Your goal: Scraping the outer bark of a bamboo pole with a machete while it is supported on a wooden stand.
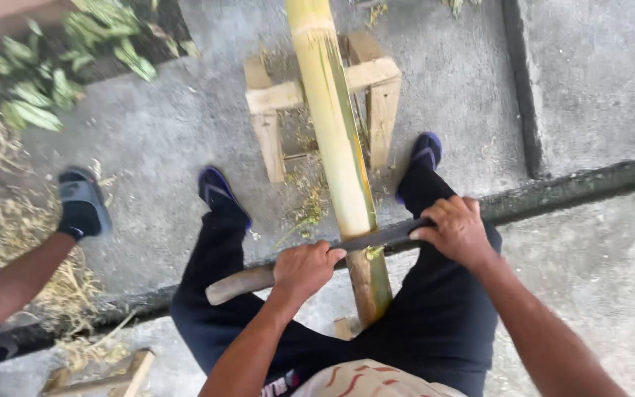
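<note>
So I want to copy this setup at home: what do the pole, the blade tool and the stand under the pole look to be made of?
The pole looks like bamboo: smooth yellow-green skin, a node ring near the top. The blade seems dark, dull metal, with a rounded pale handle, probably wood, gripped by the left hand; the right hand presses the blade's far end. The stand is bare, unfinished sawn timber.

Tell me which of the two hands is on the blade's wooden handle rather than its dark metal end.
The left hand: it wraps the pale wooden handle left of the bamboo pole. The right hand presses the blade's dark far end, right of the pole.
</note>
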